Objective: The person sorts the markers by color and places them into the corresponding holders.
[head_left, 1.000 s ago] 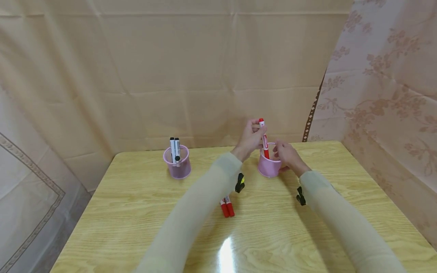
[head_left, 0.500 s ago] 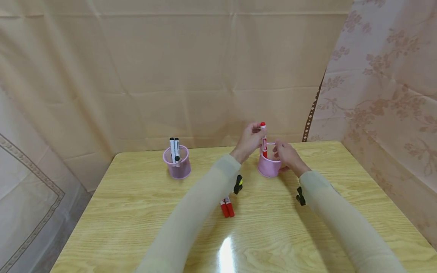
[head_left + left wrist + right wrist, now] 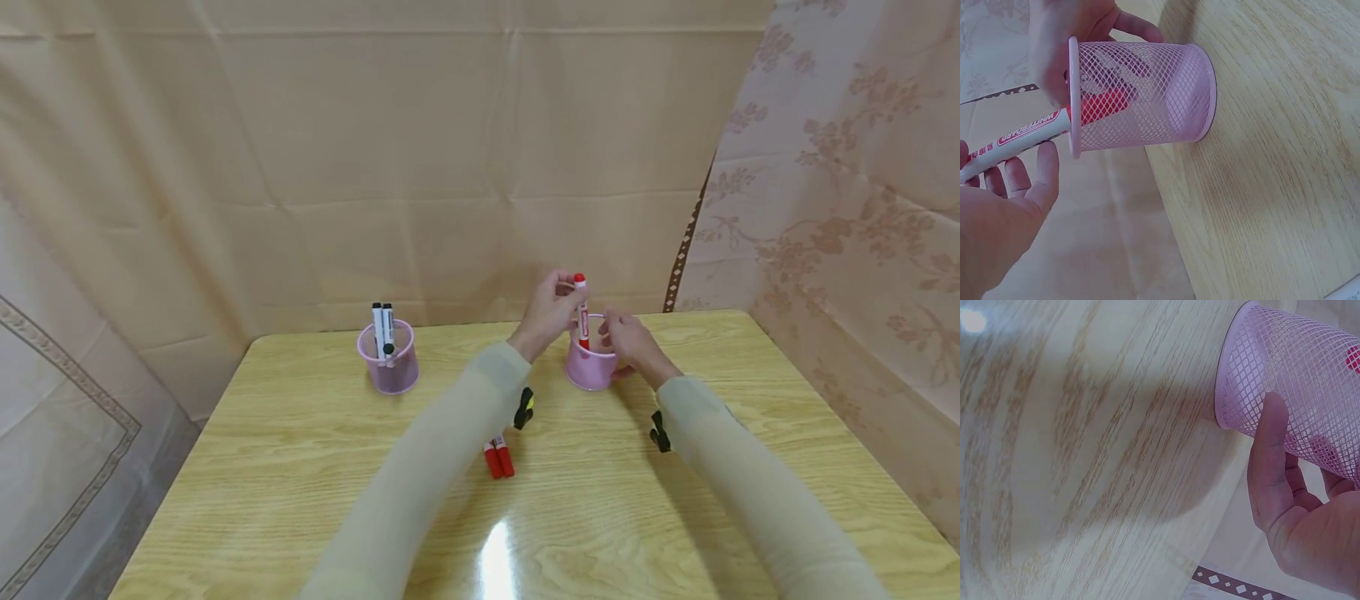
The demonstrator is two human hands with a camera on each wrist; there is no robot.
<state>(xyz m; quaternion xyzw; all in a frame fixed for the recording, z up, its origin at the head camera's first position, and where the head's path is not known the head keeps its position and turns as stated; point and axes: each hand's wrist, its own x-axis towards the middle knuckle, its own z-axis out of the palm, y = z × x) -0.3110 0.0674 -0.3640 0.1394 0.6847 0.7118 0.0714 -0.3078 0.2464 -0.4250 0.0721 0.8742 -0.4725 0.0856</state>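
My left hand (image 3: 546, 315) pinches a red-and-white whiteboard marker (image 3: 582, 315) by its upper part, one red end up. In the left wrist view, the marker's lower red end is inside the pink mesh pen cup (image 3: 1175, 94), just past the rim, seen through the mesh. My right hand (image 3: 636, 343) holds that same cup from its right side; a finger lies along the mesh wall (image 3: 1300, 369) in the right wrist view. The cup stands upright on the table.
To the left stands a second pink mesh cup (image 3: 396, 377) holding black-capped whiteboard markers (image 3: 379, 329). Two red markers (image 3: 495, 461) lie on the wood-grain table (image 3: 262, 483), partly hidden under my left sleeve (image 3: 435, 458). A beige cloth (image 3: 337, 167) hangs behind the table's back edge.
The marker has come down a little, its lower end now deeper in the cup and the marker more upright. My right hand and the cup stay in place.
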